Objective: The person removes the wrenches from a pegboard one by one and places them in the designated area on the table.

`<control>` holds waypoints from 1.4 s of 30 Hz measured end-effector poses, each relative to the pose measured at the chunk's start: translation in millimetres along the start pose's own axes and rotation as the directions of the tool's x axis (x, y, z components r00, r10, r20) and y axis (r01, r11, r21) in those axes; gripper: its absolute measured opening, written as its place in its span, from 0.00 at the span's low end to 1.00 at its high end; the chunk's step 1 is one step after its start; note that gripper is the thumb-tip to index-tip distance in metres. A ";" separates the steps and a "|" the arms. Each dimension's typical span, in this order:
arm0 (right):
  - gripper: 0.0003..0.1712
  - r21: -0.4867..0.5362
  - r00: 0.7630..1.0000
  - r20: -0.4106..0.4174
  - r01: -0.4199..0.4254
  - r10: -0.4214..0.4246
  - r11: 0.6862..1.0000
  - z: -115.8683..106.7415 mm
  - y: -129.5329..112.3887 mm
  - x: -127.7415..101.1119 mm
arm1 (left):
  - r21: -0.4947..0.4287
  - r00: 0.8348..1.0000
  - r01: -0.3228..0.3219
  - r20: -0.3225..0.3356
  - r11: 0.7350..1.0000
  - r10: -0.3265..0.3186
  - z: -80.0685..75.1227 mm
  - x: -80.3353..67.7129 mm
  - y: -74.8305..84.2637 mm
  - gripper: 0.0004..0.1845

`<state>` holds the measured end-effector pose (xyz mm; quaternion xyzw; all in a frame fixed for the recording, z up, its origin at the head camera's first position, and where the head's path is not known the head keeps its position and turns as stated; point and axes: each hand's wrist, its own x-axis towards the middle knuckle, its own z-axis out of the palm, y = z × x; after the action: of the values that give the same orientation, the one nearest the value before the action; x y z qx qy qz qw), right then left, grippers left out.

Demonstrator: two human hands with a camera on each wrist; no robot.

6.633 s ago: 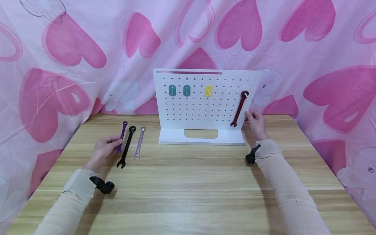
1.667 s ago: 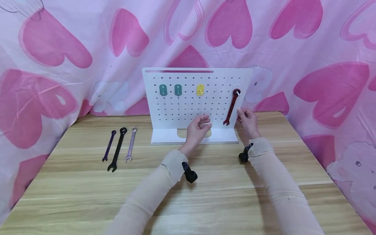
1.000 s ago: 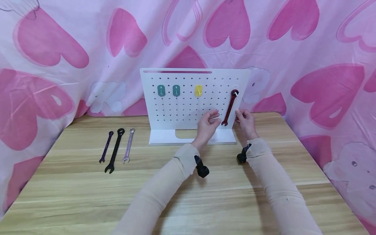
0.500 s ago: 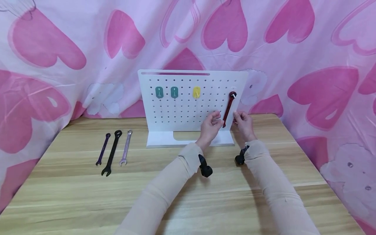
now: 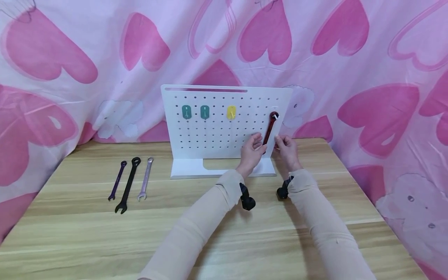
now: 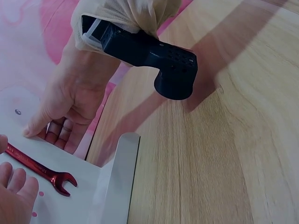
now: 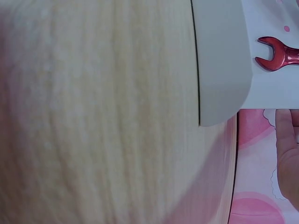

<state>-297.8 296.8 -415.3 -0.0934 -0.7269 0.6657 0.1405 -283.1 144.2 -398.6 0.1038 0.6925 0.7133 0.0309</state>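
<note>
A red combination wrench (image 5: 269,130) hangs by its ring end from a white hook on the right of a white pegboard (image 5: 210,154). My left hand (image 5: 250,155) is in front of the board, thumb against the wrench's handle and fingers loosely extended on its left side. In the left wrist view the open end of the red wrench (image 6: 61,183) shows beyond the fingers (image 6: 18,179). My right hand (image 5: 288,152) grips the board's right edge, thumb in front; the left wrist view shows fingers behind it.
On the wooden table (image 5: 87,233) at left lie a purple wrench (image 5: 118,181), a larger black wrench (image 5: 128,186) and a silver wrench (image 5: 145,179). Two green hooks (image 5: 204,112) and a yellow hook (image 5: 231,112) are on the board. A pink heart-patterned cloth (image 5: 140,97) hangs behind.
My left hand has left the purple wrench at the left and moved right to the red wrench, whose lower end has turned slightly. The right hand stays on the board's edge.
</note>
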 end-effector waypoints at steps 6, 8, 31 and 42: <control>0.15 0.012 1.000 -0.005 0.001 -0.001 1.000 -0.3 -0.2 -2.3 | 0.041 0.999 -0.036 -0.027 0.999 0.037 6.7 -0.6 1.9 0.24; 0.13 0.022 1.000 -0.007 0.002 -0.002 1.000 0.1 -0.3 -2.6 | 0.050 0.998 -0.049 -0.041 0.998 0.051 8.8 -0.3 2.2 0.24; 0.10 0.040 0.995 -0.057 0.084 -0.081 0.996 3.8 3.1 -2.7 | 0.160 0.991 -0.080 -0.094 0.984 0.096 23.7 5.5 2.1 0.20; 0.12 0.052 0.999 -0.031 0.044 -0.042 0.998 3.2 -12.1 -13.9 | 0.139 0.991 -0.072 -0.102 0.988 0.086 28.7 4.5 4.8 0.18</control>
<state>-285.1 288.1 -404.6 -0.0841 -0.7089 0.6798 0.1683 -281.6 172.9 -392.7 0.0946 0.7351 0.6700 -0.0419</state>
